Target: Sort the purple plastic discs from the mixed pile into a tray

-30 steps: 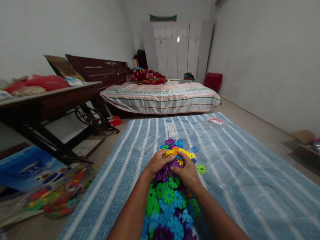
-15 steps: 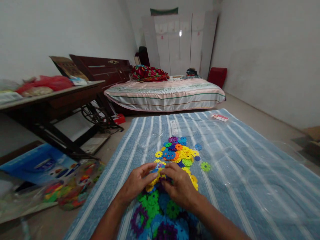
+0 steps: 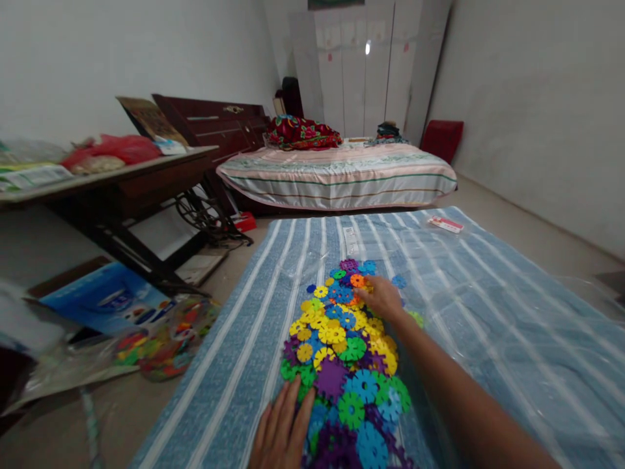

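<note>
Upper left of frame: dark wooden table [image 3: 122, 179] with a red bag [image 3: 117, 148] on top. Lower left, on the floor: blue box [image 3: 110, 303], and just right of it a clear bag of coloured pieces [image 3: 166, 339]. Bottom centre: left hand [image 3: 283, 433] lies flat, fingers stretched out and together, palm down on the near-left edge of the pile of plastic snowflake discs [image 3: 336, 355], holding nothing. The pile runs from the bottom edge up to mid-frame, on a blue striped mat [image 3: 488, 312]. It has purple, blue and green discs at the near end and mostly yellow ones further up. Centre, right of the pile's far end: right hand [image 3: 385, 298] reaches in with the forearm coming from lower right, fingers curled down at an orange disc [image 3: 357, 281]. The back of the hand faces the camera, so can't tell if it pinches the disc or only touches it. Upper centre: striped bed [image 3: 342, 176], white wardrobe [image 3: 371, 65] behind it. Right of centre, at the mat's far edge: small red-and-white card [image 3: 445, 224].
</note>
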Demonstrator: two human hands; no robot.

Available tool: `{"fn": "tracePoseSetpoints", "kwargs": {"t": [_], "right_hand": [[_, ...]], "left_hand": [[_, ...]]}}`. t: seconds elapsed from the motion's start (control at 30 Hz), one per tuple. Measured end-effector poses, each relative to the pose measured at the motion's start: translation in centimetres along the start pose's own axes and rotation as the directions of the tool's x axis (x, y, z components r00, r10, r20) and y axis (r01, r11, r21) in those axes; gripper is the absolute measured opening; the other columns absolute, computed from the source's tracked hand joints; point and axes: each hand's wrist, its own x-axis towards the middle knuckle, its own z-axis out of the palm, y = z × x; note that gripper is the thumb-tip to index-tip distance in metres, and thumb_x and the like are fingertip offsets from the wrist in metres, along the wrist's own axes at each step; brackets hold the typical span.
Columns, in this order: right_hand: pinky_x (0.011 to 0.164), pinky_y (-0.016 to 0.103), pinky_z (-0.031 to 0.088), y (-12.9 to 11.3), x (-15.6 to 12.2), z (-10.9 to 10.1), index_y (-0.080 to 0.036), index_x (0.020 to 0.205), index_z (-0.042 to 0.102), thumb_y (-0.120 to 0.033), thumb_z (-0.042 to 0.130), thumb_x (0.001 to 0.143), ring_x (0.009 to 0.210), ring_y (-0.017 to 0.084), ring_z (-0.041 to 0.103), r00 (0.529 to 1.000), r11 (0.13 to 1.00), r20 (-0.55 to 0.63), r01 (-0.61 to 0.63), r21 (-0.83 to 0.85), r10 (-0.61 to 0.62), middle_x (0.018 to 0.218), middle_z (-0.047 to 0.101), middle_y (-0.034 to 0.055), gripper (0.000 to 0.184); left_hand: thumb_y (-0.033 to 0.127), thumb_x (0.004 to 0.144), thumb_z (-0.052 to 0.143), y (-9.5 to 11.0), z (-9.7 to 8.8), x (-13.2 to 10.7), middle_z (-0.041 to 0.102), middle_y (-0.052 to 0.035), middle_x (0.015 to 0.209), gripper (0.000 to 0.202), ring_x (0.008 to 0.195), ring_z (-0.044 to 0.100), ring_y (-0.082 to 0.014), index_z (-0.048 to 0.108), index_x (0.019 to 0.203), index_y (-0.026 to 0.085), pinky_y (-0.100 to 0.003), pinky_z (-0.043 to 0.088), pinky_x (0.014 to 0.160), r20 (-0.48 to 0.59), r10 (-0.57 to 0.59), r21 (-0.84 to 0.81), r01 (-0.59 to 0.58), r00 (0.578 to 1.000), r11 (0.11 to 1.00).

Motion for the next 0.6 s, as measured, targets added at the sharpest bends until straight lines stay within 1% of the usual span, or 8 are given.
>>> {"fn": "tracePoseSetpoints", "kwargs": {"t": [0.1,0.17,0.23,0.33,0.43,0.47,0.53,0.6], "right_hand": [[0.086,0.037,0.044,-0.2,-0.4,0.7,-0.020,0.109,0.068,-0.046,0.063,0.079,0.100,0.026,0.061,0.999,0.994,-0.036,0.025,0.109,-0.021,0.104,0.069,0.0098,0.041],[0.086,0.038,0.044,-0.4,-0.7,0.8,-0.019,0.107,0.069,-0.041,0.069,0.074,0.099,0.026,0.061,0.999,0.969,-0.035,0.031,0.245,-0.023,0.105,0.069,0.0086,0.040],[0.083,0.036,0.046,-0.6,-0.8,0.6,-0.019,0.101,0.071,-0.037,0.071,0.068,0.092,0.025,0.063,0.999,0.919,0.017,0.028,0.393,-0.037,0.097,0.071,0.0058,0.038],[0.074,0.033,0.047,-1.0,-0.9,0.2,-0.017,0.090,0.074,-0.032,0.072,0.062,0.076,0.020,0.063,0.986,0.789,0.162,-0.065,0.611,-0.045,0.078,0.070,0.0006,0.032],[0.067,0.030,0.048,-1.3,-1.1,-0.3,-0.017,0.085,0.074,-0.033,0.071,0.060,0.068,0.017,0.061,0.969,0.673,0.246,-0.158,0.722,-0.036,0.072,0.069,-0.0016,0.030],[0.065,0.029,0.048,-1.4,-1.2,-0.5,-0.017,0.084,0.074,-0.035,0.070,0.060,0.066,0.017,0.061,0.963,0.640,0.266,-0.176,0.748,-0.046,0.071,0.070,-0.0013,0.030],[0.061,0.028,0.048,-1.5,-1.4,-0.9,-0.016,0.082,0.074,-0.037,0.070,0.061,0.063,0.016,0.061,0.952,0.554,0.299,-0.213,0.805,-0.067,0.068,0.069,-0.0002,0.030],[0.058,0.027,0.047,-1.7,-1.6,-1.5,-0.016,0.080,0.074,-0.035,0.072,0.058,0.059,0.015,0.059,0.950,0.465,0.309,-0.249,0.850,-0.055,0.066,0.069,-0.0001,0.029]], "left_hand": [[0.062,0.069,0.063,0.8,1.2,2.3,0.035,-0.0169,0.150,0.102,0.132,0.040,-0.0393,0.017,0.151,0.024,-0.052,0.042,0.100,-0.027,-0.038,0.010,0.038,0.999,0.999],[0.053,0.074,0.062,1.1,1.5,4.3,0.035,-0.0177,0.150,0.091,0.133,0.038,-0.0392,0.023,0.150,0.022,-0.053,0.040,0.101,-0.034,-0.066,0.004,0.066,0.997,0.998],[0.046,0.077,0.059,1.4,1.6,6.4,0.039,-0.0177,0.148,0.078,0.132,0.039,-0.0385,0.032,0.146,0.022,-0.053,0.039,0.102,-0.022,-0.106,-0.009,0.106,0.994,0.994],[0.039,0.077,0.059,2.0,1.5,9.7,0.040,-0.0192,0.146,0.071,0.131,0.040,-0.0383,0.040,0.142,0.018,-0.053,0.039,0.103,0.034,-0.180,-0.046,0.182,0.983,0.982],[0.020,0.076,0.053,2.4,1.4,12.5,0.039,-0.0185,0.146,0.068,0.132,0.039,-0.0359,0.040,0.142,0.016,-0.051,0.038,0.104,0.083,-0.216,-0.116,0.225,0.973,0.967],[0.013,0.075,0.049,2.4,1.4,13.3,0.041,-0.0176,0.145,0.069,0.132,0.039,-0.0340,0.039,0.143,0.016,-0.050,0.037,0.106,0.083,-0.219,-0.150,0.229,0.972,0.962],[0.004,0.072,0.043,2.2,1.6,14.8,0.043,-0.0161,0.143,0.073,0.131,0.040,-0.0304,0.038,0.143,0.016,-0.047,0.036,0.108,0.046,-0.227,-0.233,0.231,0.973,0.944],[0.003,0.070,0.044,1.7,1.9,16.3,0.046,-0.0155,0.140,0.074,0.130,0.042,-0.0290,0.038,0.143,0.016,-0.046,0.035,0.109,-0.007,-0.235,-0.338,0.218,0.972,0.915]]}}
